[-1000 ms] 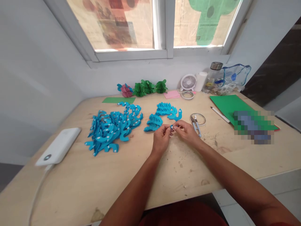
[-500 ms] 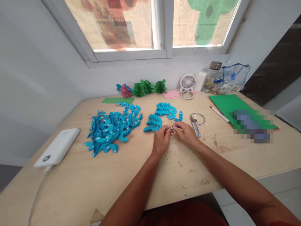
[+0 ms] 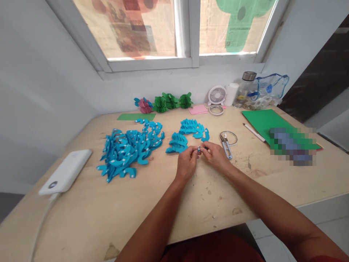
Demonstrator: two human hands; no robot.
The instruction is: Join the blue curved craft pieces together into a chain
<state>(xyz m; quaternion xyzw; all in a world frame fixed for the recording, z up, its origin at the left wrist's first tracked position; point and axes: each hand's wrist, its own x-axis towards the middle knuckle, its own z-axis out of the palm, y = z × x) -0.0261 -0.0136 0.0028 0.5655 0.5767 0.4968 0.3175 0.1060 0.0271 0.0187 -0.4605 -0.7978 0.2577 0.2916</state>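
Both the left hand (image 3: 187,160) and the right hand (image 3: 215,154) are closed at the fingertips, pinching a small blue piece (image 3: 199,149) with a white patch, just left of the snips (image 3: 227,148). Fingers hide most of it, so its full shape cannot be told. The snips lie on the tabletop (image 3: 109,218), overlapping a thin ring (image 3: 237,138). Left of the snips, beyond the hands, sit two rows of blue curved pieces, the back row (image 3: 191,126) and the front row (image 3: 177,142); one loose curved piece (image 3: 205,135) lies between the snips and the back row. A large heap (image 3: 127,151) of similar pieces, some with white patches, spreads well left of the snips. Well behind the snips stands a white fan (image 3: 217,95); to their right lies a white pen (image 3: 254,132) and, past it, a green sheet (image 3: 263,120).
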